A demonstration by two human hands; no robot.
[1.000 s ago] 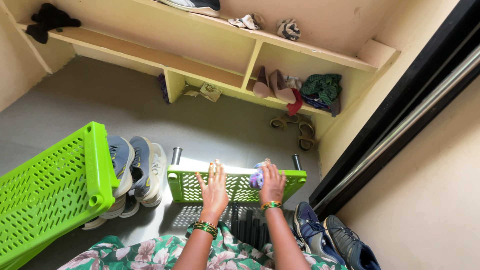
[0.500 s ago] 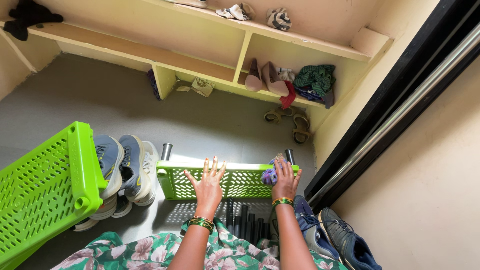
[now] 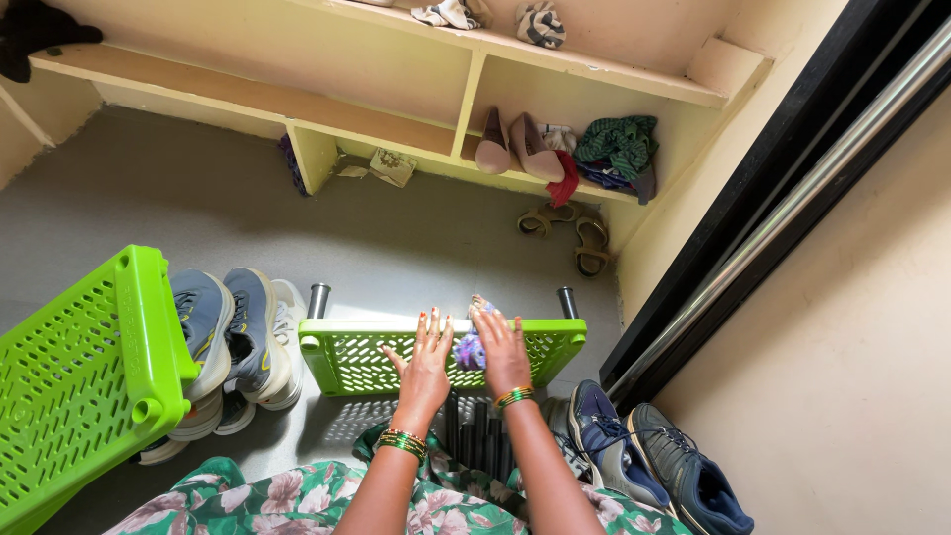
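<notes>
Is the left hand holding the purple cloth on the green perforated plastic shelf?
No, the left hand lies flat and empty on the green perforated plastic shelf; the right hand holds the purple cloth.

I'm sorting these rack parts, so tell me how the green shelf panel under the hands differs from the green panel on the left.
The panel under the hands lies flat on metal posts, while the left panel stands tilted against grey sneakers. The left hand and right hand, which presses a purple cloth, rest on the first; nothing touches the second. Both are bright green perforated plastic.
</notes>
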